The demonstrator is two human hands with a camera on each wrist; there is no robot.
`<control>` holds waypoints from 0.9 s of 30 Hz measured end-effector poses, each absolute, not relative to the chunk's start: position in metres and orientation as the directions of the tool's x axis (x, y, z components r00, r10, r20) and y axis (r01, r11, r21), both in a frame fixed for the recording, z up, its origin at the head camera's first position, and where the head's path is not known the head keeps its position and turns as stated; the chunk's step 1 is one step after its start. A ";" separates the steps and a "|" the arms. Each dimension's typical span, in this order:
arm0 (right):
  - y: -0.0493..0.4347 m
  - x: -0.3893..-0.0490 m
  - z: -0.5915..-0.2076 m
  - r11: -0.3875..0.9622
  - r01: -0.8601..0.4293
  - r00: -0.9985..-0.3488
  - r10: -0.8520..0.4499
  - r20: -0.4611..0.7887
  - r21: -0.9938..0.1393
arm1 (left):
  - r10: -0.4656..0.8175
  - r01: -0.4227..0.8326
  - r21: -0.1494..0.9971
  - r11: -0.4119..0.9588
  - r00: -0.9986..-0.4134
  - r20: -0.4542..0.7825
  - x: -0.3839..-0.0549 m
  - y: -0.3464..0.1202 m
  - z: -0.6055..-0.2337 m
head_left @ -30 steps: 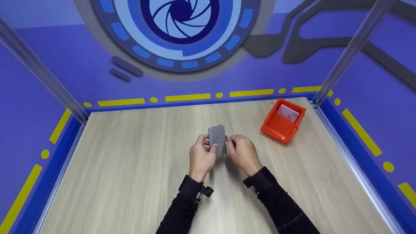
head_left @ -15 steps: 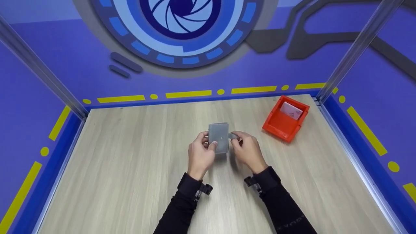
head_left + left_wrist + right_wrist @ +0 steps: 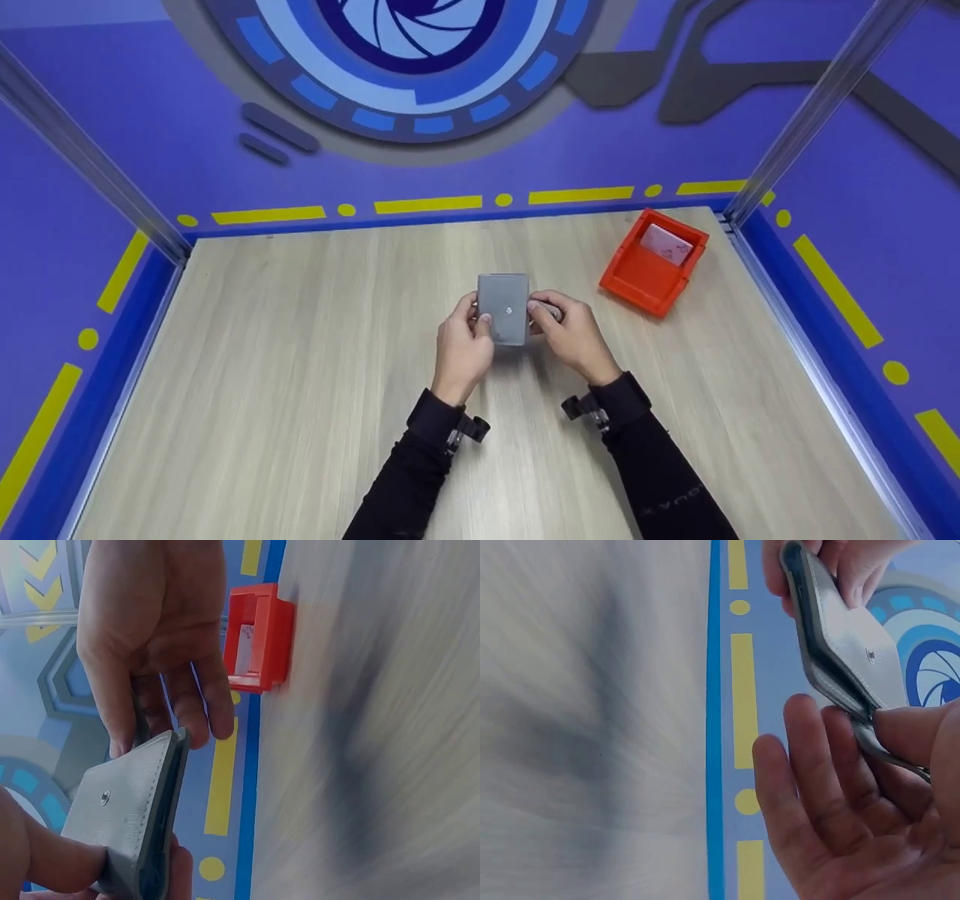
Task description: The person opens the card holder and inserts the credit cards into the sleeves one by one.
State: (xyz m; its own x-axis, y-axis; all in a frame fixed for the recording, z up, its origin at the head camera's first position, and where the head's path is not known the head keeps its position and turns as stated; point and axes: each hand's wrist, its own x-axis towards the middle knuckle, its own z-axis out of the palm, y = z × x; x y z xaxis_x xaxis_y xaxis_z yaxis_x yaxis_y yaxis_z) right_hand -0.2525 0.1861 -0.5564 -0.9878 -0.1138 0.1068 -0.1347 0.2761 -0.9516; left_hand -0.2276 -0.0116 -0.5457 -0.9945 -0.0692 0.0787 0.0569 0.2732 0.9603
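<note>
1. The grey wallet (image 3: 504,315) is in the air above the table (image 3: 300,360), between the two hands. The left hand (image 3: 463,349) grips it by one side, thumb on the front and fingers behind. If that thumb eased off, the wallet could tip or drop, since the other hand has only a narrow part of it.

2. The right hand (image 3: 576,337) pinches the strap (image 3: 865,736) at the wallet's other side, thumb against the bent fingers, with the outer fingers spread away from the cover. A tug out of line with the left hand's hold would probably twist the wallet or pull the strap from the pinch.

3. The strap lies off the front, well short of the snap (image 3: 105,798). Brought over at a slant, it could miss that small metal stud — and the thumb on the cover may get in the way.

4. The wallet's edges look slightly parted in both wrist views. Squeezing one side harder could make the layers slide out of line; whether anything is inside I cannot tell.

5. The red box (image 3: 643,283), with a pink card (image 3: 666,244) in it, sits well apart from both hands, so a knock there seems unlikely — unless an arm swings wide.
</note>
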 end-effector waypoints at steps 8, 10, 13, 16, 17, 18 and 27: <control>0.191 -0.254 -0.555 0.209 -0.087 -0.976 -0.214 0.041 -0.974 | -0.025 0.032 0.979 0.199 -0.999 0.038 -0.228 -0.011 -0.545; 0.192 -0.253 -0.555 0.209 -0.089 -0.974 -0.223 0.041 -0.974 | -0.021 0.028 0.978 0.205 -0.999 0.033 -0.227 -0.010 -0.545; 0.193 -0.253 -0.553 0.208 -0.092 -0.972 -0.232 0.043 -0.974 | -0.016 0.025 0.972 0.235 -0.999 0.030 -0.227 -0.009 -0.544; 0.194 -0.253 -0.551 0.205 -0.096 -0.969 -0.245 0.044 -0.974 | -0.020 0.036 0.955 0.296 -0.999 0.044 -0.227 -0.008 -0.544; 0.194 -0.253 -0.551 0.207 -0.097 -0.967 -0.250 0.044 -0.973 | -0.021 0.042 0.948 0.316 -0.998 0.051 -0.228 -0.008 -0.544; 0.194 -0.252 -0.551 0.212 -0.099 -0.966 -0.253 0.043 -0.972 | -0.022 0.048 0.941 0.335 -0.998 0.058 -0.227 -0.009 -0.544; 0.191 -0.251 -0.550 0.275 -0.122 -0.986 -0.148 0.083 -0.954 | -0.055 0.139 0.821 0.554 -0.978 0.203 -0.220 -0.004 -0.540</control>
State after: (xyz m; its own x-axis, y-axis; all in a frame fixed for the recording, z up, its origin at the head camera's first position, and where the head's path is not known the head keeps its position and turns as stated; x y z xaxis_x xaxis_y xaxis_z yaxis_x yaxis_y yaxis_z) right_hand -0.2506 0.1913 -0.5502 -0.9855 -0.1477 0.0831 -0.1217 0.2752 -0.9536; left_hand -0.2196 -0.0041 -0.5396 -0.9777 -0.0549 0.2027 0.1392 0.5536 0.8210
